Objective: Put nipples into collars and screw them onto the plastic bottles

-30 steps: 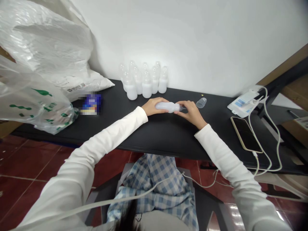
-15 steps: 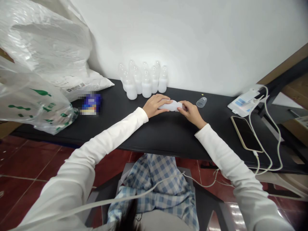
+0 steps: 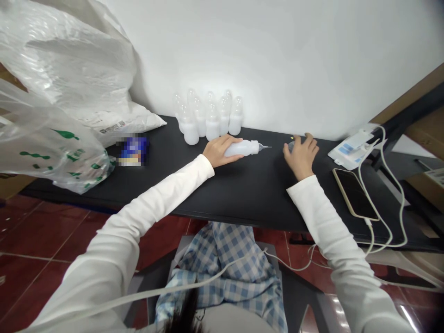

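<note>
- Head view, looking down on my black desk (image 3: 249, 194): the white squeeze bottle (image 3: 243, 148) lies on its side, its narrow nozzle (image 3: 264, 147) pointing right.
- My left hand (image 3: 219, 151) is curled around the bottle's wide end in a closed, snug hold, with my fingers hiding part of it.
- My right hand (image 3: 301, 157) is well right of the bottle, fingers arched over a clear plastic cap (image 3: 290, 146). The hand hides most of the cap, so I cannot tell whether it is closed on it.
- Behind the bottle stand milky upright bottles (image 3: 211, 121), packed close; the back row is hard to make out.
- Left of the bottle are a blurred blue packet (image 3: 134, 150) and plastic bags (image 3: 52, 138), cut off by the frame.
- Far right of the bottle lies a phone (image 3: 354, 194) with a white cable (image 3: 381, 231) attached.
</note>
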{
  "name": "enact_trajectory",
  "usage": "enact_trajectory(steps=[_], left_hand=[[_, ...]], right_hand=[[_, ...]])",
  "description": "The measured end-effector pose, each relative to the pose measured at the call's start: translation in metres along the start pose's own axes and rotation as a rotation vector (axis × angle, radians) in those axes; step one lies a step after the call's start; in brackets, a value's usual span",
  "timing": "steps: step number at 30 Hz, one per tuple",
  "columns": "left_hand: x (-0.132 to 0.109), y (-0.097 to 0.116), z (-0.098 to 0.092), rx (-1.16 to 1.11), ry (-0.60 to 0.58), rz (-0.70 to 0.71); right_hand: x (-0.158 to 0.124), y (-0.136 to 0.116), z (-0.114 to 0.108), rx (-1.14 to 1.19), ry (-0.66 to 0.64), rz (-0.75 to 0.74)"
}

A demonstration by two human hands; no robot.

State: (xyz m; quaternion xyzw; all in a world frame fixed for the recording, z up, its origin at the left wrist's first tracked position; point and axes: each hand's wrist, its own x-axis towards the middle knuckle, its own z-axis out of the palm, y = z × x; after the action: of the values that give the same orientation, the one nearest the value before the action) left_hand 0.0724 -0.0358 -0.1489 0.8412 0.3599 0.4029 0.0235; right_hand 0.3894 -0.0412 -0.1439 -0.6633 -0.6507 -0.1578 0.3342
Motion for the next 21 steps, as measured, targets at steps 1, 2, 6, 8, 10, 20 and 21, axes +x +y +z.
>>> enact_trajectory(steps=[1, 2, 6, 8, 10, 20, 21], left_hand=[[0.0, 0.0, 0.0, 0.008, 0.003, -0.021], [0.0, 0.001, -0.001, 0.016, 0.006, -0.041], [-0.001, 0.0, -0.001, 0.015, 0.012, -0.117], [-0.001, -0.001, 0.0, -0.006, 0.018, -0.147], [-0.001, -0.002, 0.0, -0.031, 0.021, -0.17], [-0.001, 0.004, -0.002, -0.088, -0.076, -0.143], [-0.001, 0.004, -0.002, -0.103, -0.09, -0.142]], right_hand=[[0.001, 0.008, 0.003, -0.042, -0.031, 0.056], [0.001, 0.014, 0.005, -0.062, -0.068, 0.101], [0.004, 0.019, 0.013, 0.231, -0.103, 0.162], [0.005, 0.009, 0.016, 0.541, -0.118, 0.161], [0.004, -0.004, 0.017, 0.838, -0.196, 0.119], [-0.014, -0.044, -0.001, 1.15, -0.532, 0.048], [-0.015, -0.045, -0.002, 1.16, -0.549, 0.047]])
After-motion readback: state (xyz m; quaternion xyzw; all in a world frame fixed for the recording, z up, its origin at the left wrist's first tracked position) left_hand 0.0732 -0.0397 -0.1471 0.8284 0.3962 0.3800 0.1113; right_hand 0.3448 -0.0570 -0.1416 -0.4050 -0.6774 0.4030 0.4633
